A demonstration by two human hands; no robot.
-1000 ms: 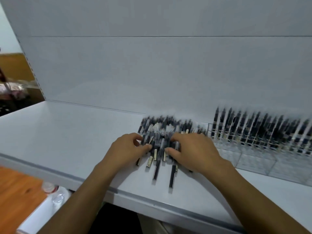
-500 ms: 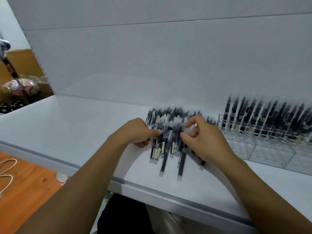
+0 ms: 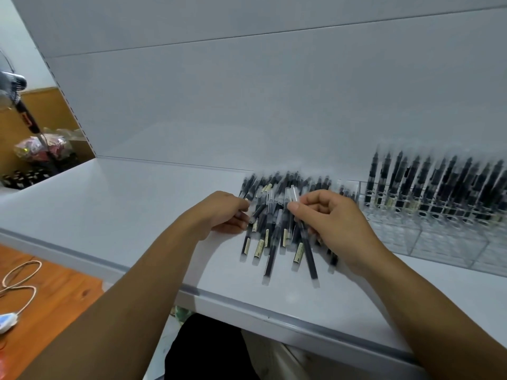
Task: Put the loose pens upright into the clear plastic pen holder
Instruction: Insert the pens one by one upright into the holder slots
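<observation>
While the right hand point(image 3: 332, 218) pinches one pen point(image 3: 308, 250), its length pointing away from the person, the clear pen holder point(image 3: 439, 242) stands just to the right, nearer this hand than the left hand point(image 3: 222, 212).

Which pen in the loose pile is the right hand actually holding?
The pen pinched by the right hand: its clear cap pokes up past the thumb, and its dark barrel slants across the rest of the pile.

Pen point(image 3: 306, 242) now in right hand point(image 3: 337, 218)
</observation>
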